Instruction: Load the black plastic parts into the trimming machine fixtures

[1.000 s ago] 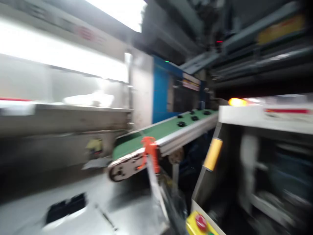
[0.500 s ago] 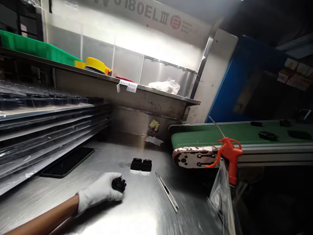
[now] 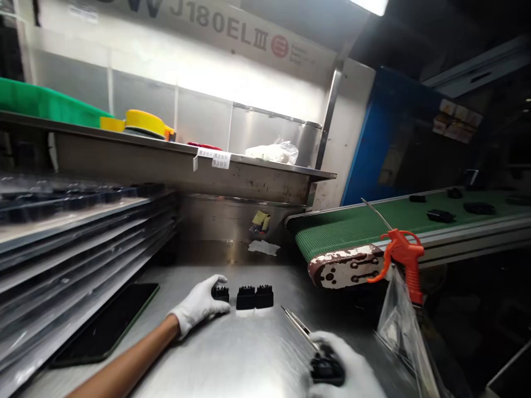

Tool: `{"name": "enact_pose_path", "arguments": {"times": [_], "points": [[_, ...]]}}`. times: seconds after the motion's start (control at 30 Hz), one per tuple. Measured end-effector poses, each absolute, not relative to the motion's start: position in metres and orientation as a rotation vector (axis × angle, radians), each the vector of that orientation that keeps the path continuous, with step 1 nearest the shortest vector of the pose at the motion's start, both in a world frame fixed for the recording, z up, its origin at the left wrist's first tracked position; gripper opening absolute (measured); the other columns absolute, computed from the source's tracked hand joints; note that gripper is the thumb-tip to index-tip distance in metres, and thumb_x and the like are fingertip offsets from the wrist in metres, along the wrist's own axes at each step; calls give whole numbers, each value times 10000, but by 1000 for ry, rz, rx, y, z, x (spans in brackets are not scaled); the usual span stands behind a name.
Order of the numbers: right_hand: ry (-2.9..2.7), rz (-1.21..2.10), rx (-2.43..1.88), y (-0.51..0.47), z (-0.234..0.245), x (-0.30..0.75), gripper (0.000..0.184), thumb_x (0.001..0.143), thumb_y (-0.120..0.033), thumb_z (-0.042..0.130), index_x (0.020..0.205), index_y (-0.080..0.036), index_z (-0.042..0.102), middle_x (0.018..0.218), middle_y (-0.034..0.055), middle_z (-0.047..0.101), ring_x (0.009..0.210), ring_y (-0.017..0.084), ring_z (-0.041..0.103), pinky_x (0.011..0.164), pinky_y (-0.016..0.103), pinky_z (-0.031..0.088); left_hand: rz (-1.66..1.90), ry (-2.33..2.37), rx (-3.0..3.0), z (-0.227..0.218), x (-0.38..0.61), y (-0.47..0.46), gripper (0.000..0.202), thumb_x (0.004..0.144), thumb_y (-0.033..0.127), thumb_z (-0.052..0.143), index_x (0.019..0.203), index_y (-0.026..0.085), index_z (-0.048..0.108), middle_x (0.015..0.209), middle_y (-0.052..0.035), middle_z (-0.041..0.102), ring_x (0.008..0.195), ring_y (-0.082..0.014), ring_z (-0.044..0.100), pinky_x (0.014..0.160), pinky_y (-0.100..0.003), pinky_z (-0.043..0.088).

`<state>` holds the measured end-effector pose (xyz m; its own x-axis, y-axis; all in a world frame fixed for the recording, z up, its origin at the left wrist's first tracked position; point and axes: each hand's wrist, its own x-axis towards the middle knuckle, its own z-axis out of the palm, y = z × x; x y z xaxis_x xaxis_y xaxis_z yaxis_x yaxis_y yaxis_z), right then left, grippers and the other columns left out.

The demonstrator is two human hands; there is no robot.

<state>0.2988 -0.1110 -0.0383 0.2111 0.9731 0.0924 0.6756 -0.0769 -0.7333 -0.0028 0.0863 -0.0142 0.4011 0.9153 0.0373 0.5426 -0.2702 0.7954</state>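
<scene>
Silvery metal bench (image 3: 224,365): white-gloved left hand (image 3: 201,303) closed on black toothed plastic block (image 3: 221,295) at its three o'clock; white-gloved right hand (image 3: 352,367) clasps chunky black plastic part (image 3: 327,369), nine o'clock.

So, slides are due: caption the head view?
Gloved left hand and right hand each grip a black part near a conveyor.

Left fingers (image 3: 220,279) hold a black part (image 3: 221,294) beside two black blocks (image 3: 246,299), right fingers (image 3: 326,336) a black piece (image 3: 327,371).

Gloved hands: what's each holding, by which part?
The left hand holds a black block around its left side; the right hand, another block around its right side.
</scene>
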Motion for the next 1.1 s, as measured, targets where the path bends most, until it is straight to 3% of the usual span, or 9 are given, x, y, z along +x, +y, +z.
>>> {"name": "enact_pose_path", "arguments": {"times": [0.07,0.2,0.37,0.5,0.63,0.7,0.83,0.93,1.1], "points": [[-1459,634,-1815,-86,-39,277,696,491,-165,842,1151,-307,673,1087,44,674,1012,263,622,917,392,502,713,1335,2091,-16,-7,93,732,758,415,731,1343,116,407,1037,-140,633,860,-271,628,788,-438,517],[-1364,567,-1761,-35,-36,271,538,547,-224,823,1067,-284,698,1029,21,687,1005,247,620,930,361,477,937,1311,2399,-21,-15,102,880,736,593,696,1377,62,410,1366,-256,444,1282,-411,380,1099,-547,276],[-1354,417,-1790,0,-43,297,430,694,-292,770,1093,-191,643,1001,45,671,935,217,621,889,413,496,968,1031,2564,-35,2,87,473,884,394,575,1324,255,471,1249,-97,538,1147,-270,502,1047,-444,378],[-1415,187,-1776,12,-45,289,499,791,-315,687,1247,-157,561,1197,113,602,1087,258,576,967,478,466,767,1047,2559,-40,22,67,627,932,332,446,1509,191,248,1115,-133,545,1008,-276,552,935,-488,457],[-1728,-43,-1600,18,-35,256,629,792,-266,632,1392,-136,493,1435,149,449,1410,324,257,1206,527,101,668,1187,2520,-33,29,63,615,945,420,426,1491,155,331,1017,-143,555,946,-310,566,876,-532,452],[-1857,-36,-1528,16,-30,241,589,788,-250,620,1357,-121,540,1425,172,465,1414,358,228,1206,531,34,654,1154,2528,-32,28,65,535,931,407,460,1421,195,428,1063,-129,565,968,-286,563,912,-503,440],[-1825,108,-1474,-4,-29,224,373,749,-227,650,1111,-141,624,1278,145,533,1286,343,362,1142,521,202,665,1104,2500,-36,26,64,490,891,408,520,1326,194,454,1103,-125,570,999,-288,555,938,-500,421],[-1595,392,-1500,-34,-30,221,264,709,-217,678,943,-184,559,1002,69,580,961,263,527,878,470,415,630,999,2386,-33,28,54,402,896,392,513,1246,218,417,1054,-84,594,977,-256,590,920,-441,459],[-1193,975,-1213,-83,-34,228,310,728,-248,698,921,-217,458,811,-17,586,734,158,570,655,315,484,553,873,2113,-17,36,27,275,895,453,535,1061,261,429,1028,-27,620,990,-232,619,912,-350,477]]}}
